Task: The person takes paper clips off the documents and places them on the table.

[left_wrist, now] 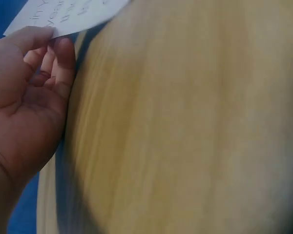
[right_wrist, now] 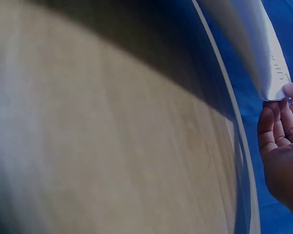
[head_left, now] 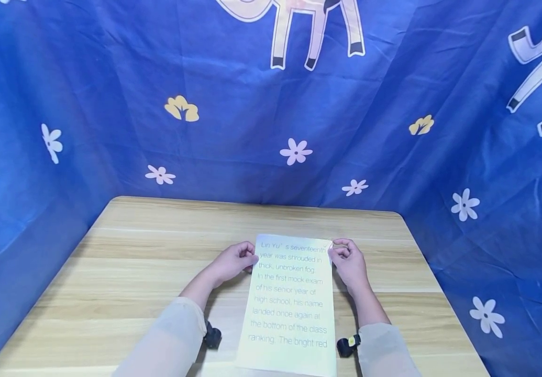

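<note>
A sheet of paper (head_left: 291, 301) printed with several lines of large text is held up over the table, its text facing the head camera. At its upper left edge my left hand (head_left: 234, 263) pinches it between thumb and curled fingers. My right hand (head_left: 350, 263) pinches the upper right corner the same way. In the left wrist view the left thumb lies on top of the paper (left_wrist: 73, 17), with the fingers curled below. The paper (right_wrist: 268, 58) bows in the right wrist view, its corner between the right thumb and fingertips.
The wood-grain table (head_left: 157, 246) lies beneath both hands. Blue cloth (head_left: 233, 136) with flowers and animal figures hangs behind it and on both sides. Black wrist cameras sit on the left wrist (head_left: 212, 335) and the right wrist (head_left: 347, 345).
</note>
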`<state>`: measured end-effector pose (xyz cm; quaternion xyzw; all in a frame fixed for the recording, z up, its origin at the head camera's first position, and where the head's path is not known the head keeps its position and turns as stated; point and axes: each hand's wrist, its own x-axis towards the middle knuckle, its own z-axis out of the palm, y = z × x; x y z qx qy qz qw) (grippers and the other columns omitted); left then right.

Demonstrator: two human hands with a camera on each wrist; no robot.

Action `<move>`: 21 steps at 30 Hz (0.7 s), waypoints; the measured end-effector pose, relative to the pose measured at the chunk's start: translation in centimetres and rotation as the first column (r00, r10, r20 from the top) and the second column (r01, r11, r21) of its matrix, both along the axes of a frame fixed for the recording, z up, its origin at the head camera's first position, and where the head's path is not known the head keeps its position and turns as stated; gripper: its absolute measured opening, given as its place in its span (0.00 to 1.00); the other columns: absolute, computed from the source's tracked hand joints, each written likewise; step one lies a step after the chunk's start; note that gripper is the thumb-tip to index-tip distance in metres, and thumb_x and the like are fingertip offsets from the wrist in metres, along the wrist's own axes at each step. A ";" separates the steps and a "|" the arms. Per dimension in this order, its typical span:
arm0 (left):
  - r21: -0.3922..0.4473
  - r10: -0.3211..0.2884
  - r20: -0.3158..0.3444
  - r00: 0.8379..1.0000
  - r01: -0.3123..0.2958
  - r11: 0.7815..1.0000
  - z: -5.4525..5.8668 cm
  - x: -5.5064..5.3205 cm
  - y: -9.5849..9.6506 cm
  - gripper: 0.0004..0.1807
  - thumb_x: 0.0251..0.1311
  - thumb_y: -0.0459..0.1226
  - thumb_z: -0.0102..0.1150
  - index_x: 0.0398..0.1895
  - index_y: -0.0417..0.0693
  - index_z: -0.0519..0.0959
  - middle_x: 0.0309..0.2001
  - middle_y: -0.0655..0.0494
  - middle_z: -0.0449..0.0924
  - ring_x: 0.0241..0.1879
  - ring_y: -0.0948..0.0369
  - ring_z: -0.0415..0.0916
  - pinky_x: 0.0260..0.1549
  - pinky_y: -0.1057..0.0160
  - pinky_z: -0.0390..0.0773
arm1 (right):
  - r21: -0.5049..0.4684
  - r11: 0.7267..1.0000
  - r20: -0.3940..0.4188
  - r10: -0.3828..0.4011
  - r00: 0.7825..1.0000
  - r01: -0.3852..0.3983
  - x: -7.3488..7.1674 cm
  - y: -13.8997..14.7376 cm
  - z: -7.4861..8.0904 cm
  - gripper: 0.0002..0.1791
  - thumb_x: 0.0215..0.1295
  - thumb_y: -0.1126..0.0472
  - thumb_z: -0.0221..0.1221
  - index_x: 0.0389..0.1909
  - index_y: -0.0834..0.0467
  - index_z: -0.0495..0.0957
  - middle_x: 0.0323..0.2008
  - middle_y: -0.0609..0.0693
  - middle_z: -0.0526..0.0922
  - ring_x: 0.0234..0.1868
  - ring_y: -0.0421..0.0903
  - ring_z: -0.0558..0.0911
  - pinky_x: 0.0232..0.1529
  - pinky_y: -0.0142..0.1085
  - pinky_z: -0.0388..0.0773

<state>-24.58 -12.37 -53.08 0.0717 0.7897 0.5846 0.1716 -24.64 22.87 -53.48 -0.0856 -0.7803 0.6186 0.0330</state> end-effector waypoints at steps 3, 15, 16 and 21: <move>-0.015 -0.023 -0.020 1.000 0.023 1.000 -0.1 0.1 -0.1 0.05 0.76 0.36 0.61 0.46 0.44 0.78 0.37 0.59 0.78 0.39 0.59 0.81 0.42 0.63 0.81 | 0.024 1.000 -0.014 -0.007 1.000 0.008 0.0 -0.2 0.0 0.19 0.72 0.64 0.67 0.61 0.57 0.78 0.31 0.41 0.88 0.32 0.39 0.82 0.32 0.27 0.76; -0.014 -0.007 -0.026 1.000 0.007 1.000 -0.2 0.4 -0.2 0.05 0.76 0.35 0.61 0.47 0.43 0.78 0.37 0.56 0.81 0.36 0.59 0.80 0.38 0.65 0.78 | 0.051 0.998 -0.053 -0.045 0.998 0.048 0.2 -0.6 0.3 0.17 0.69 0.65 0.68 0.57 0.60 0.81 0.40 0.45 0.85 0.41 0.39 0.81 0.42 0.24 0.81; -0.015 -0.008 -0.027 1.000 0.008 1.000 -0.2 0.4 -0.2 0.05 0.76 0.35 0.61 0.47 0.43 0.78 0.36 0.56 0.81 0.36 0.59 0.80 0.37 0.65 0.78 | 0.049 0.998 -0.055 -0.047 0.997 0.050 0.1 -0.5 0.3 0.17 0.69 0.65 0.68 0.56 0.61 0.81 0.40 0.46 0.85 0.41 0.40 0.81 0.42 0.24 0.81; -0.022 0.000 -0.019 1.000 -0.001 1.000 -0.3 0.5 -0.3 0.05 0.76 0.35 0.61 0.47 0.42 0.79 0.36 0.56 0.81 0.36 0.59 0.80 0.37 0.65 0.77 | 0.050 0.998 -0.061 -0.031 0.998 0.035 0.0 -0.2 0.2 0.16 0.69 0.65 0.68 0.55 0.61 0.81 0.42 0.47 0.84 0.42 0.41 0.80 0.41 0.24 0.80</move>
